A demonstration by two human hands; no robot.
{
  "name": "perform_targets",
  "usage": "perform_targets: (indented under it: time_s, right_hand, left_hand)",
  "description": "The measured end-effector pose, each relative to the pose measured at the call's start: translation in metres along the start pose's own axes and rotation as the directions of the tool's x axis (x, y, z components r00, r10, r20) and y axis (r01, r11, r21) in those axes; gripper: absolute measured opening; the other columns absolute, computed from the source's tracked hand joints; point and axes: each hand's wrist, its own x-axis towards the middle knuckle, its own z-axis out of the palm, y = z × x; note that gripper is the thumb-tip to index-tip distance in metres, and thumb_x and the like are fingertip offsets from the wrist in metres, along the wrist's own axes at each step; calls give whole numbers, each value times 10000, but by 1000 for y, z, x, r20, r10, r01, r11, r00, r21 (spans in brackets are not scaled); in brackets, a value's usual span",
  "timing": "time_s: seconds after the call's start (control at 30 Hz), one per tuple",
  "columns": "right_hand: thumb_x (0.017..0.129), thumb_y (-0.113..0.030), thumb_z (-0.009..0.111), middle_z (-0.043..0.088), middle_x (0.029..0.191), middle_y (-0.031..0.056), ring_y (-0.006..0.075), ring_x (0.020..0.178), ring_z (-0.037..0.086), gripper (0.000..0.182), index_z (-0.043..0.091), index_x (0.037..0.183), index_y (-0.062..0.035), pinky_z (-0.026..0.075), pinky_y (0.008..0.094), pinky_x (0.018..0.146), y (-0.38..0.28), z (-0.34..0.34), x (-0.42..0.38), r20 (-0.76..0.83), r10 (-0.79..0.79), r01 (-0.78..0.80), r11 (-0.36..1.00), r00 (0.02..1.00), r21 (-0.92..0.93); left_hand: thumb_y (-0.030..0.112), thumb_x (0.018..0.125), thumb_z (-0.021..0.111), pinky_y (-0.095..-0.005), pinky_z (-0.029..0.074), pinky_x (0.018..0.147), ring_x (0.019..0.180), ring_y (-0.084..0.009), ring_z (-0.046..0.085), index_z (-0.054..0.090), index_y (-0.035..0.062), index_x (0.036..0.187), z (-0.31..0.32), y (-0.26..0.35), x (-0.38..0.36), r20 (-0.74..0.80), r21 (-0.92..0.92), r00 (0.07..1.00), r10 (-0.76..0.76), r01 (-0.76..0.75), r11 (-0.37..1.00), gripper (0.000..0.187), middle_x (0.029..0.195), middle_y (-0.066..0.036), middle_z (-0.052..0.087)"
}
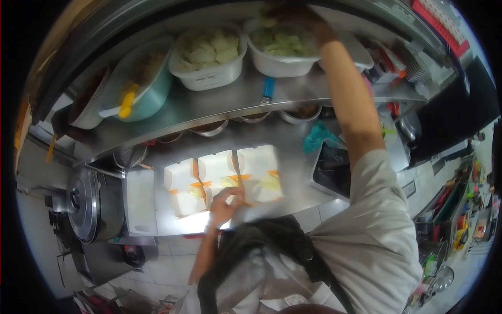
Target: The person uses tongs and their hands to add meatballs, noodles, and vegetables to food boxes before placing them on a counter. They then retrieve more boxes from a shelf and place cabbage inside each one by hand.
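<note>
On the bench (293,157), the left hand (224,205) rests fingers curled on the middle open takeaway box (219,175), holding nothing. Far right, the right hand (293,18) reaches into the shelf's white tub of vegetables (282,49); its grip cannot be told.

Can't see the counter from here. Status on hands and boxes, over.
Left hand on the middle foam box. Right hand up in the shelf tub of greens; grip unclear. Three open boxes side by side, nothing blocking.
</note>
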Motion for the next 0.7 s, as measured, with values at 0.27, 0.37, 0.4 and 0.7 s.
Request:
perform_targets:
  time_s: [0.27,0.37,0.4,0.7]
  right_hand:
    - [804,-34,744,691,945,45,143,835,651,379,616,1157,10,516,275,785,-16,204,-205,602,-15,-182,947,798,263]
    - [795,-60,762,684,964,63,168,863,649,406,619,1171,-4,528,314,821,41,325,-252,661,-64,-165,946,748,278]
    - [782,-74,777,684,990,83,201,876,661,442,621,1191,-17,534,340,842,50,354,-259,674,-56,-187,941,736,282]
    - [901,-132,513,672,1046,179,336,945,673,237,680,1053,-60,523,447,828,97,531,-242,891,-118,738,614,438,-281]
  left_hand:
    - [296,1024,519,-371,562,875,1069,-292,650,336,26,1455,-33,36,6,-123,-904,992,-7,-109,414,540,1272,-154,555]
    - [266,1023,517,-369,571,838,979,-272,661,395,18,1408,-35,4,-18,-105,-886,906,-411,103,452,474,1181,-157,583]
    - [266,1023,517,-369,571,838,979,-272,661,395,18,1408,-35,-18,-29,-113,-891,901,-419,95,444,474,1181,-157,583]
    - [128,961,529,-294,537,746,832,-173,626,522,2,1261,-69,-135,-125,-367,-808,647,-668,133,574,325,1030,-97,606]
